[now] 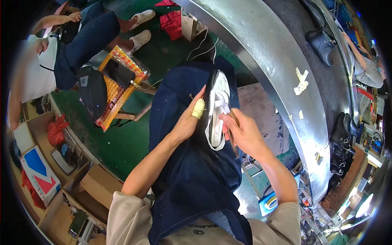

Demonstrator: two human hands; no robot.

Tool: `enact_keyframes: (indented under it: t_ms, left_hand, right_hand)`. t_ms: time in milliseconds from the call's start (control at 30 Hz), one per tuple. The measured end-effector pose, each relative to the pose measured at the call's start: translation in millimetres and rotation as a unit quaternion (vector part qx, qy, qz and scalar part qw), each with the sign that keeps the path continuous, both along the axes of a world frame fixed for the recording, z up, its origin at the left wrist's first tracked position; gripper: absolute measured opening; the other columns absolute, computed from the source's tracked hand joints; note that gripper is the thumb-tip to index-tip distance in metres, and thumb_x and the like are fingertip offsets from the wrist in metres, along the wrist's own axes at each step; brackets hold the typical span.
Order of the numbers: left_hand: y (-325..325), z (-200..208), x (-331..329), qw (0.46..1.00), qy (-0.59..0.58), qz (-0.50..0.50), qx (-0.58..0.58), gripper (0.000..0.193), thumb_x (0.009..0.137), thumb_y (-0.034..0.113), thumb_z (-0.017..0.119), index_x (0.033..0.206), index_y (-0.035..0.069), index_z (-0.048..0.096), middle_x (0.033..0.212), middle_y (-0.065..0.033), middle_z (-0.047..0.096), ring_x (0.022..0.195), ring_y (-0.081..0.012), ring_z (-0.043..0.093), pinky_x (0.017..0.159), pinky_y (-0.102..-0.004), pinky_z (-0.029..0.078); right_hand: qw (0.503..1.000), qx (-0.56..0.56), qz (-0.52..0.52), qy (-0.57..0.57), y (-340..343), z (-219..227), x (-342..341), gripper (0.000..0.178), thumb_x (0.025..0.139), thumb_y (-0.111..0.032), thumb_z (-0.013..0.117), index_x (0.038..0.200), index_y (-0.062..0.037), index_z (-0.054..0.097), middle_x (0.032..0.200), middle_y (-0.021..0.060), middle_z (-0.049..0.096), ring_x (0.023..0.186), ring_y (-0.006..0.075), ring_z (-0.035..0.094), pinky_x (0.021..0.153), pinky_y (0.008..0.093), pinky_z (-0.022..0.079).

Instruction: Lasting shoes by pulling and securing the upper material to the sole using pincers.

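A white shoe (220, 87) with a dark edge along its left side is held upright above my lap, its narrow opening facing me. My left hand (193, 114) grips its left side, and a pale yellow wrap (198, 108) covers the thumb. On the other side, my right hand (241, 130) is closed around a tool with a slim brown handle (232, 141). The fingertips of that hand reach to the shoe's opening. The tool's working end is hidden by the hand and the shoe, so I cannot tell its kind.
A dark blue apron (194, 171) covers my lap. The curved metal bench (281, 53) arches along the right, with dark boots (320, 45) beyond it. At left, a stool (118, 87) bears a phone (118, 73); a seated person (81, 49) is beside it. Wooden compartments (61, 196) stand lower left.
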State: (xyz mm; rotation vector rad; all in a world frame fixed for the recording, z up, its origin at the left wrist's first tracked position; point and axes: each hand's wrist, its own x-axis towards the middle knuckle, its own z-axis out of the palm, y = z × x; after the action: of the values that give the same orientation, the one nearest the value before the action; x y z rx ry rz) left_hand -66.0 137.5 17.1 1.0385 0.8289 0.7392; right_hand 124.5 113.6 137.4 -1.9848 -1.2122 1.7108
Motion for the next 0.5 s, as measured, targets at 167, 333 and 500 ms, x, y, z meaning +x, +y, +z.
enact_keyframes:
  t_ms: [167,333,500]
  left_hand:
    - [-1.3,-3.8,-3.1,1.0,0.01,-0.001,-0.017,0.058,0.115,0.036,0.033,0.166,0.008,0.024,0.168,-0.0138,0.033,0.154,-0.0244,0.03,0.126,-0.0346,0.022]
    - [-4.6,1.6,-0.2,0.999,0.03,0.003,0.013,0.059,0.115,0.036,0.034,0.166,0.008,0.024,0.167,-0.0147,0.033,0.155,-0.0255,0.03,0.126,-0.0352,0.022]
    - [-4.5,2.8,-5.5,1.0,0.006,0.015,-0.017,0.056,0.115,0.031,0.035,0.166,0.008,0.024,0.169,-0.0126,0.031,0.155,-0.023,0.029,0.126,-0.0336,0.022]
  right_hand:
    - [0.95,0.222,0.149,-0.16,-8.9,-16.0,13.9,0.023,0.105,-0.022,0.059,0.102,0.0003,0.054,0.078,0.0166,0.069,0.069,0.032,0.071,0.061,0.044,0.052]
    - [0.813,0.287,0.398,-0.314,7.4,19.5,19.9,0.021,0.105,-0.018,0.055,0.093,-0.0008,0.057,0.075,0.0183,0.067,0.07,0.0357,0.071,0.061,0.0445,0.056]
    - [0.855,0.264,0.362,-0.261,2.3,-4.2,9.0,0.028,0.106,-0.028,0.058,0.095,-0.0022,0.053,0.074,0.0186,0.067,0.067,0.0377,0.069,0.057,0.046,0.055]
